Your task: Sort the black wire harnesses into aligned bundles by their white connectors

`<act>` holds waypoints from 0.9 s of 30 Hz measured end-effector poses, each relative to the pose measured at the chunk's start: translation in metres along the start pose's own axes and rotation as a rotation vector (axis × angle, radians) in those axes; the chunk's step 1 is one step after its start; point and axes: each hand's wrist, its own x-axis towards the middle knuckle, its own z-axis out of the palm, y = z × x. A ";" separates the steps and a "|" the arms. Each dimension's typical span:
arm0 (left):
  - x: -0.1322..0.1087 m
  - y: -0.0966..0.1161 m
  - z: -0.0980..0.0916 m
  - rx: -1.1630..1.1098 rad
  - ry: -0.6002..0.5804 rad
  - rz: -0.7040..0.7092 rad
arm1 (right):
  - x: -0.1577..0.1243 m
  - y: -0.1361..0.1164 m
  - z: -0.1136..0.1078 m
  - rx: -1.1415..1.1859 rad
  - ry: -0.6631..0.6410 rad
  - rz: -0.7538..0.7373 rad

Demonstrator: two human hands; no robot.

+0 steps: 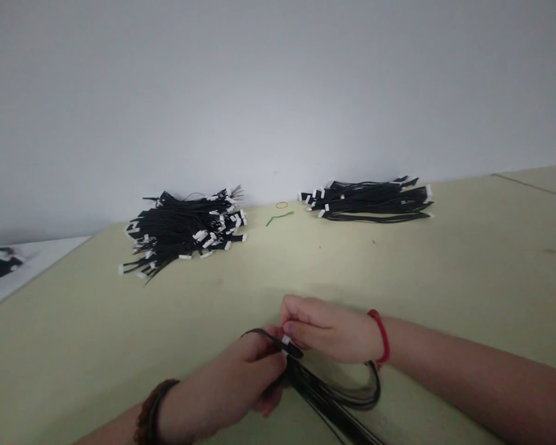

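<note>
My left hand [234,383], with a dark band at its wrist, is closed on a bundle of black cables [317,392]. The cables trail down to the right past the lower edge of the view. A small white connector [286,340] shows between the two hands at the bundle's end. My right hand [331,327], with a red cord at the wrist, is pinched at that connector, its fingertips touching those of the left. One cable loops up over the left fingers, and another curves under the right wrist. The exact grip of the right fingertips is partly hidden.
A large pile of black cables with white connectors [180,225] lies at the back left of the table [445,296]. A smaller, neater pile [375,199] lies at the back right. Between them are a green strip [279,217] and a yellowish rubber band [282,204]. A wall stands behind.
</note>
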 end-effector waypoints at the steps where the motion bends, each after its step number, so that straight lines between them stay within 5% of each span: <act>1: 0.000 -0.002 0.001 -0.030 0.000 0.001 | 0.000 -0.001 0.002 0.014 -0.015 0.006; 8: 0.004 -0.020 0.006 -0.073 0.046 0.000 | -0.002 -0.003 0.008 0.247 -0.106 0.036; 15: 0.006 -0.012 0.002 -0.232 -0.019 0.008 | -0.001 0.006 0.005 0.423 -0.267 -0.019; 27: 0.009 -0.011 0.003 -0.182 -0.028 0.064 | 0.004 -0.002 0.016 0.056 0.102 0.030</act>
